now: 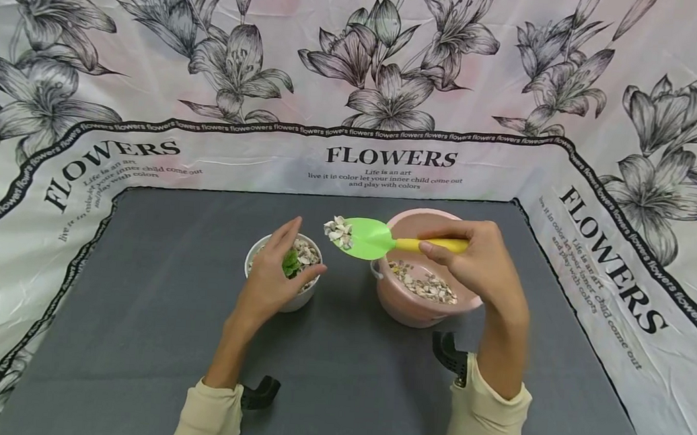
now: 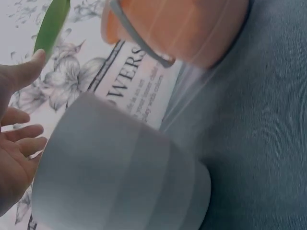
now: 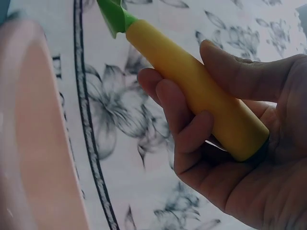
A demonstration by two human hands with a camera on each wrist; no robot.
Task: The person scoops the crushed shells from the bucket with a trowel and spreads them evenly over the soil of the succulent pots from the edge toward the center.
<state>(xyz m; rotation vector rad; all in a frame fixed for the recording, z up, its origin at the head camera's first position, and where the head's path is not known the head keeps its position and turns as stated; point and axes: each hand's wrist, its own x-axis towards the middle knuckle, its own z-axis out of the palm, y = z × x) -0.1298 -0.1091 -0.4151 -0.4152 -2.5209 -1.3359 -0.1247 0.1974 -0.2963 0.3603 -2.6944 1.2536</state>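
Note:
My right hand (image 1: 473, 256) grips the yellow handle of a small garden trowel (image 1: 368, 238). Pale stone chips (image 1: 339, 232) lie on the tip of its green blade, raised between the two containers. In the right wrist view, thumb and fingers wrap the trowel's handle (image 3: 196, 88). On the left stands a white pot (image 1: 301, 301) holding similar chips and a small green plant (image 1: 291, 263). My left hand (image 1: 274, 273) is spread at the pot's near left side, thumb and fingers apart, overlapping its rim. The left wrist view shows relaxed fingers beside the pot (image 2: 115, 163).
A pink bucket (image 1: 396, 303) with more stone chips (image 1: 425, 287) in its bottom stands right of the pot, under the right hand. Both containers are on a dark grey cloth (image 1: 337, 378). A flower-printed sheet (image 1: 255, 157) rises behind and along the sides.

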